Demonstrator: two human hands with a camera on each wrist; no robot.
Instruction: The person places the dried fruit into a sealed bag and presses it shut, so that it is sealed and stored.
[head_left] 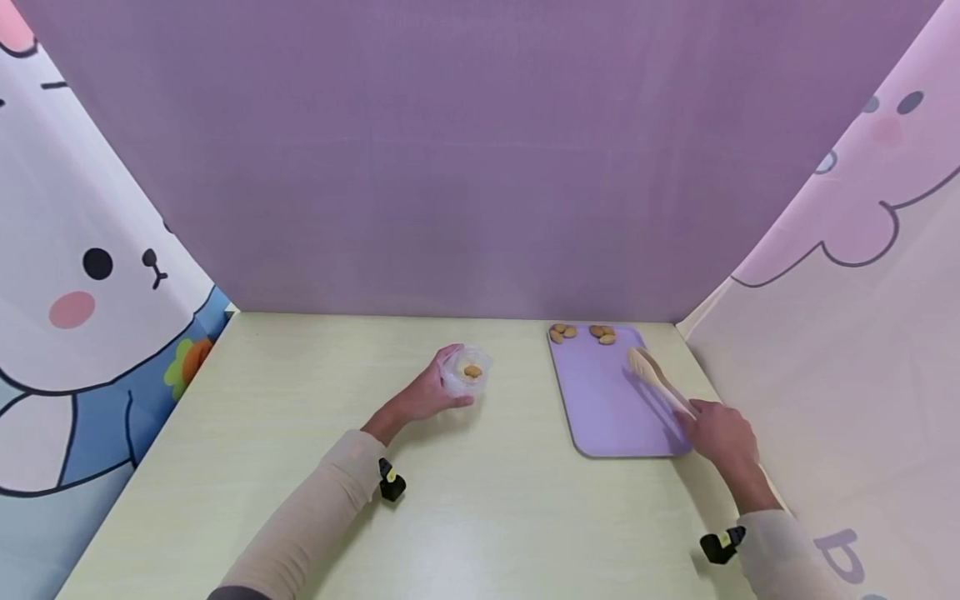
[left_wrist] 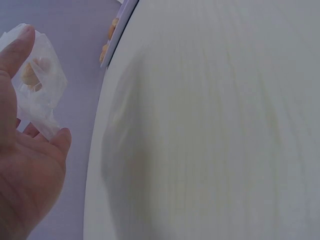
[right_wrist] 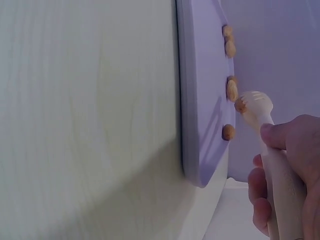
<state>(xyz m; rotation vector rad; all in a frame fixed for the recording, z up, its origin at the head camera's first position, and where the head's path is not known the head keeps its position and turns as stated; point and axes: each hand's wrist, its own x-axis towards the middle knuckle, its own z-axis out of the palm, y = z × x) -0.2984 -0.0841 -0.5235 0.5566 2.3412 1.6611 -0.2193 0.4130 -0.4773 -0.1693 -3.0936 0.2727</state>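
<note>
My left hand (head_left: pixel 433 388) holds a translucent plastic bag (left_wrist: pixel 52 95) above the table, thumb and fingers spread around it. Inside the bag are almond-like nuts (head_left: pixel 472 371), their number unclear. Over on the right, my right hand (head_left: pixel 722 433) grips pale beige tongs (head_left: pixel 654 372), whose head hovers above the lilac tray (head_left: pixel 600 408). In the right wrist view a brown nut (right_wrist: pixel 240 105) shows at the tong tips; whether it is pinched I cannot tell. More nuts (head_left: pixel 602 334) lie in small groups along the tray's far edge.
A pale wood-grain table (head_left: pixel 517 517) carries the tray near its right side. Behind rises a purple backdrop (head_left: pixel 480 167). Cartoon-printed cloth panels (head_left: pixel 840 350) flank the table left and right. Black wrist cameras (head_left: pixel 392 481) sit on both sleeves.
</note>
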